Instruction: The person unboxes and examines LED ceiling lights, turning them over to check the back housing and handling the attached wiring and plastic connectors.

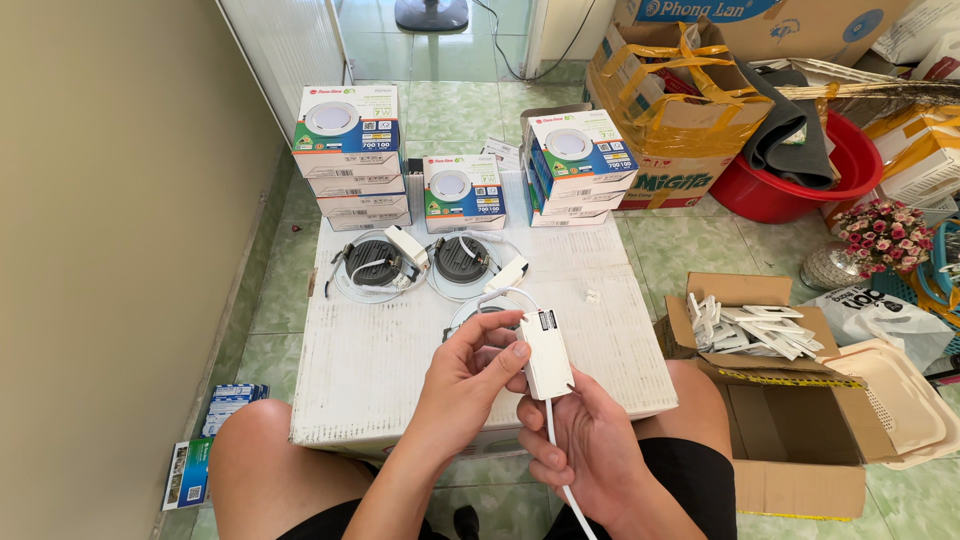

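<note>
LED driver box [546, 354], a small white rectangular unit with a dark label at its top end, sits between my two hands above the near edge of the tabletop [380, 350]. My left hand [470, 375] comes in from the lower left with the wrist bent, fingers curled and the thumb and fingertips pressed against the driver's left side. My right hand [585, 445] lies lower, palm up, with the fingers closed around the driver's lower end and the white cable [553, 440] that runs down out of it. Another thin white lead loops from the driver's top toward a round downlight [478, 312] lying just behind my left hand, mostly hidden by it. Two more downlights [372, 264] lie face down further back, dark housings up, each with its own white driver beside it. Behind them stand stacked retail boxes [350, 150] in three piles. The tabletop is a white, ribbed slab resting over my bare knees. To the right, on the green tiled floor, an open cardboard carton [790, 420] holds white flat parts, with a cream plastic basket [900, 395] beside it. Further back are a taped carton [680, 110], a red basin [800, 175] and a pot of pink flowers [885, 232]. A beige wall runs along my left.
</note>
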